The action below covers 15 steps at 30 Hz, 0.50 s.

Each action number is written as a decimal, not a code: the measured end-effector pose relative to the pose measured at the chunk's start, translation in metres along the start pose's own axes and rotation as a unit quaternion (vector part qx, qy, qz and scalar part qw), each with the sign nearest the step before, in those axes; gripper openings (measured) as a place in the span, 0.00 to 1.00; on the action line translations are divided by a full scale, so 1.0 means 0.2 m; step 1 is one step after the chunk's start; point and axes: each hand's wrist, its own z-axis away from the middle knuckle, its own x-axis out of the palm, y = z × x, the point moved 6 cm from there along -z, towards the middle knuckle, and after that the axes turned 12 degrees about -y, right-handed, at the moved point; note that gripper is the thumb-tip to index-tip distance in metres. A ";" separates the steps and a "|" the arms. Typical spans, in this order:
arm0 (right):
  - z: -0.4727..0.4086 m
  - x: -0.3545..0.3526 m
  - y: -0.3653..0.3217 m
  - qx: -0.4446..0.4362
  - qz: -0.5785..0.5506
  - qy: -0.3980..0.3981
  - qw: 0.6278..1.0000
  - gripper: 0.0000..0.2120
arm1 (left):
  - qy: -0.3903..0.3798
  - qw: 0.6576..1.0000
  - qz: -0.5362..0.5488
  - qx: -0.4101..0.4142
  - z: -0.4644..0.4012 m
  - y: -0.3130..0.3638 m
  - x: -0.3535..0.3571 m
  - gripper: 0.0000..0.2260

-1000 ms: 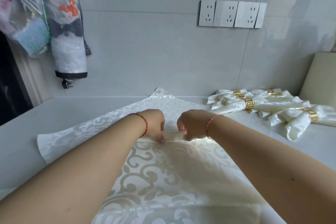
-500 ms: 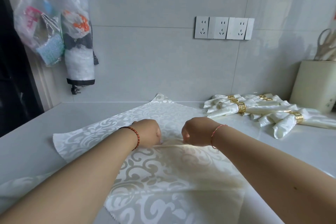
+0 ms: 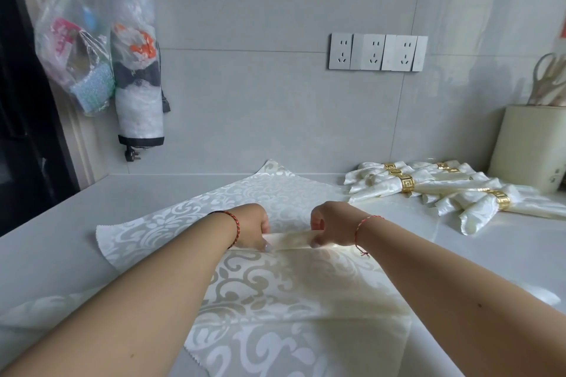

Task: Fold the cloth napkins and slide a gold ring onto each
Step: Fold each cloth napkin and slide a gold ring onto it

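Observation:
A cream damask napkin [image 3: 269, 285] lies spread on the grey counter [image 3: 46, 242], its far corner against the wall. A narrow pleat of cloth is raised across its middle. My left hand [image 3: 249, 226] pinches the pleat's left end and my right hand [image 3: 332, 226] pinches its right end, thumbs on the near side. Both wrists carry red string bracelets. At the back right lies a pile of folded napkins [image 3: 435, 190], each inside a gold ring [image 3: 406, 183]. No loose ring is visible.
A cream utensil holder [image 3: 533, 147] with scissors stands at the far right by the wall. Plastic bags [image 3: 76, 49] and a bag dispenser [image 3: 137, 70] hang at the upper left. Wall sockets [image 3: 376, 52] sit above the counter. Another napkin's edge [image 3: 36, 309] shows at lower left.
The view tilted up and back, showing the utensil holder. My hands stayed on the napkin's middle, and the raised pleat between them is now more clearly lifted.

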 end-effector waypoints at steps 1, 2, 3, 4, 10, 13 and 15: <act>0.01 -0.01 0.00 -0.003 0.003 0.020 1.000 0.07 | 0.006 1.000 -0.005 0.000 0.01 0.00 0.00 0.12; 0.03 -0.01 -0.01 -0.005 0.019 0.042 0.999 0.07 | 0.021 1.000 -0.008 0.000 0.02 0.00 0.00 0.10; 0.05 -0.01 -0.02 -0.009 0.043 0.063 0.997 0.07 | 0.044 0.999 -0.008 0.001 0.03 0.00 0.00 0.08; 0.07 -0.01 -0.03 -0.015 0.070 0.081 0.994 0.06 | 0.068 0.998 -0.006 0.005 0.04 0.00 0.00 0.06; 0.17 0.01 -0.09 -0.046 0.136 0.077 0.987 0.13 | 0.089 0.995 -0.049 0.011 0.14 0.01 0.05 0.15; 0.21 0.03 -0.08 -0.046 0.127 0.054 0.989 0.14 | 0.081 0.994 -0.072 0.021 0.17 0.02 0.08 0.13; 0.22 0.04 -0.07 -0.035 0.099 0.044 0.994 0.11 | 0.072 0.995 -0.065 0.022 0.19 0.03 0.09 0.10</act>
